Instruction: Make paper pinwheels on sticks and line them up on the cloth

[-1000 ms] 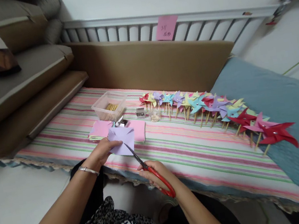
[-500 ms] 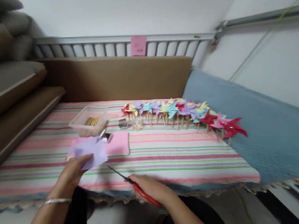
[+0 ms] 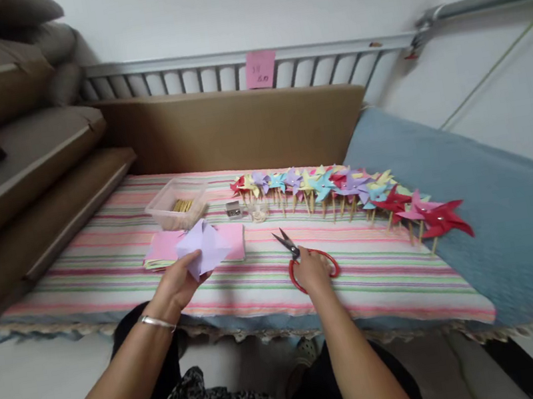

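My left hand [image 3: 179, 284], a bracelet at its wrist, pinches a sheet of purple paper [image 3: 209, 247] by its near-left edge. The paper is turned corner-up, with a slit showing near its top. Below it lies a stack of coloured paper [image 3: 233, 240], pink on top. Farther right, my right hand [image 3: 313, 270] grips the red-handled scissors [image 3: 295, 251] low over the striped cloth. Their blades are parted and point away to the left. Whether the scissors rest on the cloth I cannot tell.
Behind the paper are a clear plastic box [image 3: 159, 208] with wooden sticks, a small clear case [image 3: 234, 210] and a clear container [image 3: 259, 211] of small pale pieces. A row of paper pinwheels [image 3: 355, 187] runs to the right. Stacked brown-grey boards [image 3: 37, 188] stand left.
My right hand has carried the scissors right and away from me, and the blades have opened. The purple paper has turned corner-up in my left hand. The view has shifted somewhat.
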### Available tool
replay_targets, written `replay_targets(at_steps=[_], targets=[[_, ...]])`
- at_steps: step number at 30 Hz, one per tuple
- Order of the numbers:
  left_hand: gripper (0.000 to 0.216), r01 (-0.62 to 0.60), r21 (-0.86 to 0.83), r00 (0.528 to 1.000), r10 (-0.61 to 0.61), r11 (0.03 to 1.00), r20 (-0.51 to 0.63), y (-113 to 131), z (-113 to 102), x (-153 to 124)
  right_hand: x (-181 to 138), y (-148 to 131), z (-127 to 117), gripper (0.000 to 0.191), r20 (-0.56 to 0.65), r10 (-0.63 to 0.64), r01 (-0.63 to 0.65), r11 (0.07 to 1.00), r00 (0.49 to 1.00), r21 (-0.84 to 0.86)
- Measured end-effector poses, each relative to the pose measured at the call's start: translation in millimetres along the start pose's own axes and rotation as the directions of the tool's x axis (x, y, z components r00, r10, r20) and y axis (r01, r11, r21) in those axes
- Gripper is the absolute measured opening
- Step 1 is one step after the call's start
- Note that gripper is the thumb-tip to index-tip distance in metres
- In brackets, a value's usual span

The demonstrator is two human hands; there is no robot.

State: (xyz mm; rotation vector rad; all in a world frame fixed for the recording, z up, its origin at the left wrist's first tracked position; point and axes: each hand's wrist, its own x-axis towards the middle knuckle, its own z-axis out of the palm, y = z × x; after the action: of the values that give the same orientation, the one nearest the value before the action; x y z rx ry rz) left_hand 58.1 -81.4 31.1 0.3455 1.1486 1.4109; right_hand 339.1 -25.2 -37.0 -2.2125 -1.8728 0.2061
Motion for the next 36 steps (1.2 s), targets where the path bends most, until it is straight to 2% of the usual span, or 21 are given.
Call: replay_targets(at_steps=[5,8,9,11,13,15,19,23,26,28,30,34,36], targets=[[0.027,-0.002,-0.051,1.000,0.003,0.999,0.029,0.9,5.0,-10.0,-1.2,-0.1,-2.2,0.035,-0.011,0.002,-0.002,1.000,1.000,0.018],[0.025,-0.002,-0.064,0.999,0.005,0.998,0.034,0.5,6.6,-10.4,-6.6,-5.6,-9.5,0.034,-0.185,-0.141,0.177,0.965,0.973,0.195],[0.024,-0.005,-0.064,0.999,0.007,0.998,0.037,0.3,8.4,-9.3,-10.3,-9.9,-11.0,0.032,-0.266,-0.193,0.270,0.917,0.944,0.292],[0.021,-0.013,-0.065,0.999,0.016,0.998,0.046,-0.3,14.3,-5.2,-20.3,-22.4,-12.0,0.028,-0.379,-0.252,0.422,0.767,0.890,0.483],[0.019,-0.023,-0.075,0.998,0.027,0.997,0.054,-1.1,22.3,1.5,-31.0,-38.6,-11.2,0.024,-0.345,-0.293,0.452,0.626,0.892,0.636],[0.018,-0.042,-0.091,0.996,0.049,0.995,0.069,-2.6,31.1,11.1,-37.2,-55.4,-10.3,0.022,-0.232,-0.324,0.377,0.514,0.917,0.771],[0.020,-0.115,-0.112,0.980,0.131,0.987,0.151,-7.3,46.8,38.5,-23.9,-83.1,-14.3,0.027,0.031,-0.276,0.067,0.340,0.961,0.938],[0.022,-0.126,-0.106,0.956,0.149,0.986,0.251,-9.6,60.2,72.0,13.6,-104.8,-27.8,0.030,0.041,-0.100,-0.018,0.221,0.994,0.975],[0.026,-0.103,-0.152,0.936,0.148,0.983,0.320,-9.4,67.5,93.9,36.3,-121.8,-30.8,0.032,0.100,0.021,-0.101,0.053,0.995,0.993],[0.027,-0.082,-0.192,0.924,0.147,0.978,0.354,-10.9,68.7,103.8,43.5,-134.4,-24.6,0.035,0.182,-0.005,-0.182,-0.073,0.983,0.981],[0.026,-0.058,-0.199,0.921,0.129,0.978,0.366,-14.6,66.6,109.2,46.0,-147.7,-14.3,0.035,0.235,-0.084,-0.246,-0.160,0.968,0.956],[0.027,-0.059,-0.155,0.929,0.111,0.986,0.353,-19.3,57.9,110.0,50.6,-169.9,1.1,0.031,0.238,-0.117,-0.259,-0.223,0.964,0.940],[0.028,-0.047,-0.145,0.914,0.100,0.988,0.392,-15.0,53.7,109.5,56.5,-174.4,2.6,0.031,0.226,-0.111,-0.247,-0.238,0.968,0.939]])
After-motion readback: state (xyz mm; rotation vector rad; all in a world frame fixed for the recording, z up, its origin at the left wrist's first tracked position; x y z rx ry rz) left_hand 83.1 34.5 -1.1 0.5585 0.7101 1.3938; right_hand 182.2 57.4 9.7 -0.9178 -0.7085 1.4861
